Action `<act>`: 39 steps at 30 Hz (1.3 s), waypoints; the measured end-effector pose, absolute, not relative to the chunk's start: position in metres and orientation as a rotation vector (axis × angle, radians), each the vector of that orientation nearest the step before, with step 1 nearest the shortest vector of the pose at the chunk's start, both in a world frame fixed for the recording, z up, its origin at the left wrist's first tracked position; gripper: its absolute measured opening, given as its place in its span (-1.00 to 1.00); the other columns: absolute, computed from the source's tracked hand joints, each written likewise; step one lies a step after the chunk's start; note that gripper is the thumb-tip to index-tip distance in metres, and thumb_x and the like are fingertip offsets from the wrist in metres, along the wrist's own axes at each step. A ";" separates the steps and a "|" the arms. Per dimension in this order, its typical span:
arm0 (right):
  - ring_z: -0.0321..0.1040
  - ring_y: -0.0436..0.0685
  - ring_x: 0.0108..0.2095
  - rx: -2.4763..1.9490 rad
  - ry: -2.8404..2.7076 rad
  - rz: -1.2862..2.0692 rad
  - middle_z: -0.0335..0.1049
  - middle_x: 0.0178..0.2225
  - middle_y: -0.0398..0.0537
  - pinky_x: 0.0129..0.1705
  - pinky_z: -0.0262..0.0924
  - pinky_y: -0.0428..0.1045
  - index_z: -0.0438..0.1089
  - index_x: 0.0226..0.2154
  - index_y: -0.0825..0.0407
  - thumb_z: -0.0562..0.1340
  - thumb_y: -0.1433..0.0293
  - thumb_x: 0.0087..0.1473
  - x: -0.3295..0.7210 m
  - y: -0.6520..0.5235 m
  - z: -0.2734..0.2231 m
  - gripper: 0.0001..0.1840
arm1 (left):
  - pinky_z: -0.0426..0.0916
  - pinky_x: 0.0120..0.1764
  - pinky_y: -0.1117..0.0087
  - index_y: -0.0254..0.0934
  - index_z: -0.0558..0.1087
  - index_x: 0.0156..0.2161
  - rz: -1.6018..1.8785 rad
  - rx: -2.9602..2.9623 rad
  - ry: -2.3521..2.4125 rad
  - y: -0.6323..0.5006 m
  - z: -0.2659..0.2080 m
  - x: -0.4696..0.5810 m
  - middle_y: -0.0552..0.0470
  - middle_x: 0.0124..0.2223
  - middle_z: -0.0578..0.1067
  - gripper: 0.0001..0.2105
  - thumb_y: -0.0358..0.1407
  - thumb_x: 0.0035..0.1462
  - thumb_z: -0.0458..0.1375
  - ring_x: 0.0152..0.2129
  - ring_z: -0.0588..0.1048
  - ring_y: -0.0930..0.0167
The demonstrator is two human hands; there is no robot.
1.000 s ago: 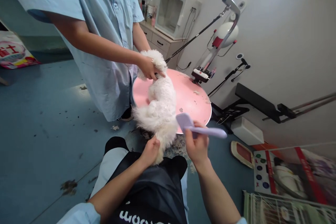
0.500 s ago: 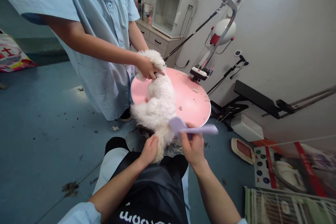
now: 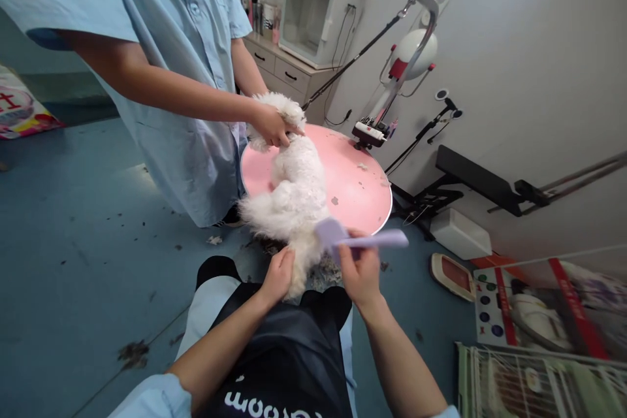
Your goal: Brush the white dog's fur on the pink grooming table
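Observation:
A white fluffy dog is on the round pink table, its rear end toward me. My left hand is closed around the dog's hind leg, which stretches over the table's near edge. In my right hand is a lilac slicker brush, its head against the fur of that leg; its bristles are hidden. A co-worker's hand rests at the dog's head and neck.
A co-worker in a blue shirt stands at the table's left. A metal arm with a strap rises behind the table. Cut fur lies on the floor. A wire cage is at lower right.
The view has shifted slightly. The brush stays at the hind leg, with only a very small movement; both my hands keep their hold.

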State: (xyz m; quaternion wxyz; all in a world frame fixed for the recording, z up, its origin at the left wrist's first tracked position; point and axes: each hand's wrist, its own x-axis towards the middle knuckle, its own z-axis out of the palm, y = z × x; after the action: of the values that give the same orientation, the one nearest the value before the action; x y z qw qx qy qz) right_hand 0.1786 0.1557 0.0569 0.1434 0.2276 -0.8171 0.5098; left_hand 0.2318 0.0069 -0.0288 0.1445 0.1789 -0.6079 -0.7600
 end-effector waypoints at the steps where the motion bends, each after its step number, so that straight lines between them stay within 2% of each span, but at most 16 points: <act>1: 0.33 0.17 -0.13 0.633 -2.281 1.475 0.36 -0.15 0.01 -0.10 0.27 0.11 0.26 -0.15 -0.02 0.24 0.33 0.05 0.178 0.156 0.057 -0.73 | 0.26 -0.29 0.44 -0.30 0.40 -0.51 -2.194 0.521 -1.745 0.006 -0.028 0.232 0.04 -0.48 0.42 -0.73 -0.17 0.08 0.03 -0.44 0.37 0.40; 2: 0.33 0.18 -0.11 0.653 -2.270 1.512 0.36 -0.13 0.01 -0.09 0.26 0.12 0.26 -0.15 -0.02 0.24 0.33 0.06 0.177 0.156 0.057 -0.72 | 0.26 -0.31 0.44 -0.30 0.39 -0.52 -2.216 0.519 -1.734 0.005 -0.027 0.232 0.04 -0.48 0.41 -0.72 -0.15 0.07 0.04 -0.45 0.36 0.41; 5: 0.38 0.13 -0.25 0.797 -2.510 1.652 0.40 -0.22 -0.02 -0.21 0.31 0.06 0.28 -0.15 -0.01 0.22 0.31 0.09 0.175 0.155 0.058 -0.75 | 0.22 -0.40 0.43 -0.30 0.37 -0.54 -2.276 0.538 -1.711 0.002 -0.027 0.231 0.05 -0.53 0.37 -0.67 -0.08 0.04 0.04 -0.52 0.30 0.42; 9: 0.35 0.18 -0.14 0.682 -2.311 1.562 0.36 -0.12 0.03 -0.08 0.28 0.13 0.24 -0.10 -0.02 0.22 0.33 0.08 0.174 0.152 0.060 -0.70 | 0.23 -0.38 0.41 -0.30 0.38 -0.56 -2.279 0.560 -1.686 0.000 -0.031 0.228 0.05 -0.54 0.37 -0.66 -0.03 -0.02 0.09 -0.51 0.29 0.41; 13: 0.38 0.15 -0.23 0.851 -2.481 1.536 0.38 -0.20 -0.01 -0.18 0.33 0.11 0.26 -0.12 -0.03 0.19 0.34 0.10 0.175 0.149 0.062 -0.74 | 0.22 -0.42 0.42 -0.32 0.42 -0.52 -2.384 0.531 -1.669 -0.002 -0.035 0.226 0.05 -0.54 0.37 -0.65 -0.03 0.00 0.08 -0.55 0.28 0.43; 17: 0.29 0.22 -0.01 0.763 -2.158 1.417 0.31 -0.04 0.04 0.03 0.21 0.22 0.22 -0.13 -0.05 0.24 0.40 0.05 0.179 0.148 0.062 -0.70 | 0.25 -0.36 0.43 -0.33 0.46 -0.45 -2.407 0.507 -1.632 -0.004 -0.035 0.227 0.02 -0.47 0.44 -0.68 -0.06 -0.01 0.11 -0.48 0.33 0.42; 19: 0.33 0.20 -0.04 0.822 -2.230 1.528 0.32 -0.04 0.06 -0.03 0.27 0.19 0.22 -0.13 -0.05 0.21 0.40 0.08 0.181 0.147 0.062 -0.73 | 0.24 -0.38 0.44 -0.32 0.46 -0.46 -2.449 0.495 -1.600 -0.005 -0.033 0.228 0.02 -0.47 0.44 -0.68 -0.06 -0.03 0.12 -0.49 0.32 0.43; 22: 0.40 0.18 -0.14 0.868 -2.388 1.605 0.34 -0.02 0.10 -0.13 0.33 0.16 0.23 -0.10 -0.03 0.19 0.39 0.11 0.184 0.146 0.059 -0.73 | 0.18 -0.49 0.44 -0.31 0.40 -0.53 -2.544 0.525 -1.558 -0.005 -0.027 0.229 0.08 -0.59 0.34 -0.66 -0.02 -0.03 0.12 -0.61 0.24 0.47; 25: 0.32 0.23 0.00 0.794 -2.199 1.530 0.30 0.01 0.09 0.00 0.25 0.24 0.22 -0.12 -0.05 0.22 0.39 0.08 0.186 0.146 0.057 -0.72 | 0.17 -0.50 0.44 -0.32 0.43 -0.50 -2.547 0.495 -1.573 -0.005 -0.020 0.229 0.07 -0.58 0.36 -0.67 -0.04 -0.05 0.14 -0.61 0.25 0.46; 29: 0.37 0.17 -0.10 0.788 -2.315 1.623 0.34 -0.03 0.11 -0.08 0.31 0.16 0.22 -0.12 -0.02 0.20 0.38 0.11 0.183 0.148 0.057 -0.74 | 0.19 -0.50 0.43 -0.33 0.46 -0.51 -2.541 0.432 -1.562 -0.008 -0.015 0.229 0.04 -0.55 0.39 -0.68 -0.07 -0.04 0.12 -0.58 0.29 0.43; 33: 0.28 0.20 0.03 0.680 -2.091 1.534 0.30 -0.01 0.07 0.05 0.20 0.20 0.22 -0.16 -0.04 0.23 0.40 0.06 0.179 0.150 0.064 -0.74 | 0.24 -0.44 0.43 -0.34 0.47 -0.49 -2.553 0.406 -1.538 -0.010 -0.020 0.228 0.02 -0.49 0.44 -0.76 -0.15 -0.11 0.20 -0.51 0.34 0.42; 36: 0.39 0.18 -0.12 0.836 -2.332 1.661 0.36 -0.08 0.07 -0.09 0.31 0.16 0.23 -0.14 -0.03 0.20 0.38 0.10 0.182 0.145 0.063 -0.76 | 0.19 -0.53 0.45 -0.32 0.40 -0.55 -2.602 0.402 -1.518 -0.008 -0.025 0.227 0.08 -0.58 0.37 -0.75 -0.14 -0.12 0.22 -0.61 0.28 0.48; 39: 0.35 0.23 -0.06 0.839 -2.292 1.549 0.33 -0.03 0.11 -0.02 0.26 0.23 0.24 -0.11 -0.02 0.21 0.41 0.08 0.186 0.141 0.057 -0.71 | 0.06 -0.65 0.49 -0.29 0.32 -0.56 -2.776 0.444 -1.389 -0.005 -0.028 0.225 0.17 -0.69 0.23 -0.67 -0.06 -0.05 0.18 -0.74 0.17 0.54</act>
State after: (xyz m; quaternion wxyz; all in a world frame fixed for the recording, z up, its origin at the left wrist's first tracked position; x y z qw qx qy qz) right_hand 0.1856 0.1407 0.0568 0.1252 0.2880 -0.7866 0.5316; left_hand 0.2251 -0.0048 -0.0276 0.0028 0.1417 -0.4430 -0.8852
